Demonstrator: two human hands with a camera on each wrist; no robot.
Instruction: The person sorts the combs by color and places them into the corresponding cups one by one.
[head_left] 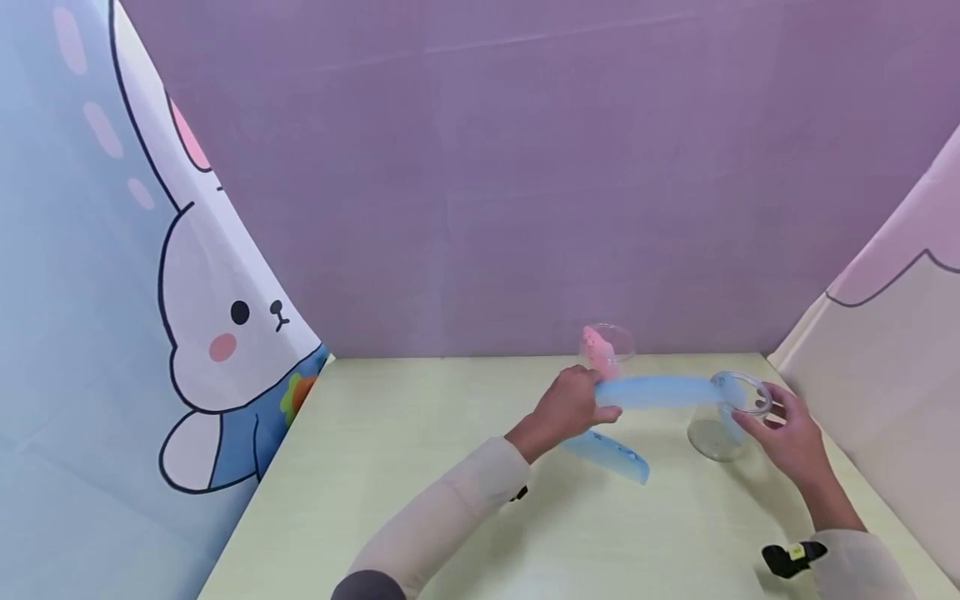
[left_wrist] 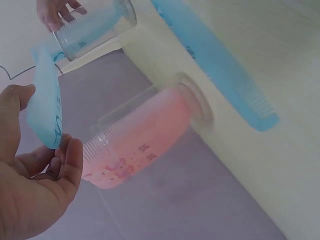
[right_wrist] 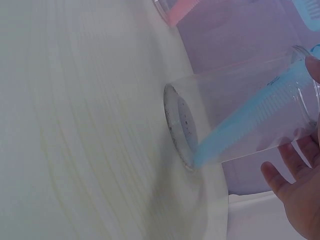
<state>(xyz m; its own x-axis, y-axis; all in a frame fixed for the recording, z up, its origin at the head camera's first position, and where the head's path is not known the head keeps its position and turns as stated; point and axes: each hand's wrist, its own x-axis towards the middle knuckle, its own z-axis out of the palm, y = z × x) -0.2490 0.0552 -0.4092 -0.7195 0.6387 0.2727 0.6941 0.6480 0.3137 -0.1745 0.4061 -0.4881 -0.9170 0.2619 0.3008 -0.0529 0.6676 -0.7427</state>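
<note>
Blue comb in L hand's grip, above desk's R half, far end by mouth of clear jar; R hand grips jar rim near R edge. Prob. best: steady rim, tip comb steeper, feed end-first alongside seemingly separate inner comb.

Soft light, diffuse shadows, hazy wrist views

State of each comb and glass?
Right glass: open-topped, gripped by right hand
Blue comb in right glass: leaning
Far glass: upright on table
Pink comb: leaning inside far glass
Held blue comb: pinched in left hand
Loose blue comb: lying on table
</note>
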